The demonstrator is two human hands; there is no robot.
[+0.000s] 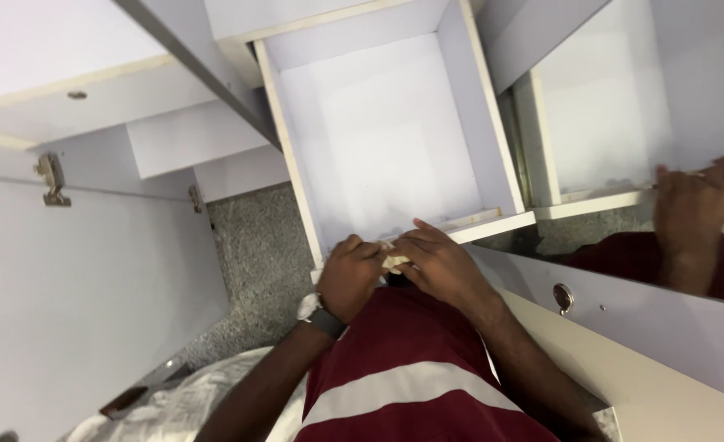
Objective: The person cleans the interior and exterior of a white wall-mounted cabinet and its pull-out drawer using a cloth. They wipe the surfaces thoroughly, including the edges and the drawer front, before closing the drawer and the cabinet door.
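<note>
Both hands, left hand [351, 274] and right hand [437, 263], meet at the front edge of the open pale lilac wooden drawer [378, 131]; fingers [407, 245] clamped together on a small crumpled whitish cloth [392, 260] between them.

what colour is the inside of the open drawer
Pale lavender-white drawer, with cream edges; clearest in the head view.

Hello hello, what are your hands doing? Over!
Left hand and right hand pinch a small pale cloth at the open drawer front edge. Drawer bare. Mirror right.
</note>
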